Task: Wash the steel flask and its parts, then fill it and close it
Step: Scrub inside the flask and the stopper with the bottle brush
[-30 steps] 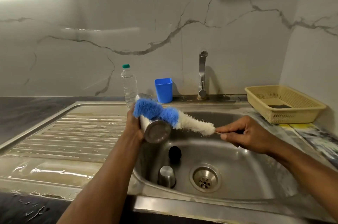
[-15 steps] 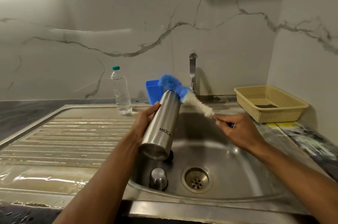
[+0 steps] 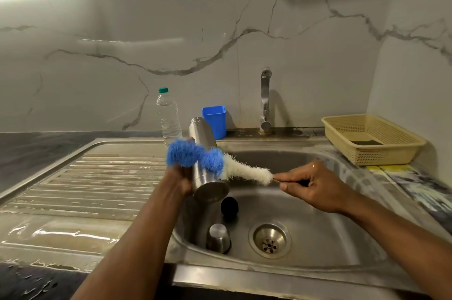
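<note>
- The left hand [image 3: 178, 178] grips the cylindrical brushed-steel flask [image 3: 204, 162] round its body, fingers curled behind it; the flask is held above the left part of the stainless-steel sink basin [image 3: 342, 233], tilted with its flat base toward the camera and its neck pointing to the back wall.
- The right hand [image 3: 315, 187] pinches the thin handle of a long bottle brush with blue and white bristles [image 3: 212, 161] between thumb and fingertips.
- The brush lies across the outside of the flask, its blue end reaching past the flask's left side and over the left hand.
- 2 flask parts sit in the basin near its left wall: a small steel cup-shaped cap [image 3: 218, 238] by the front-left corner and a black round stopper [image 3: 230, 205] just behind it, though its shape is hard to make out.
- The round drain strainer [image 3: 269, 238] lies right of the cap.
- Along the back edge of the sink stand a clear plastic water bottle with a green cap [image 3: 168, 116], a blue plastic cup [image 3: 214, 121] and a chrome tap [image 3: 265, 101].
- A cream perforated plastic basket [image 3: 371, 140] sits at the back-right corner.
</note>
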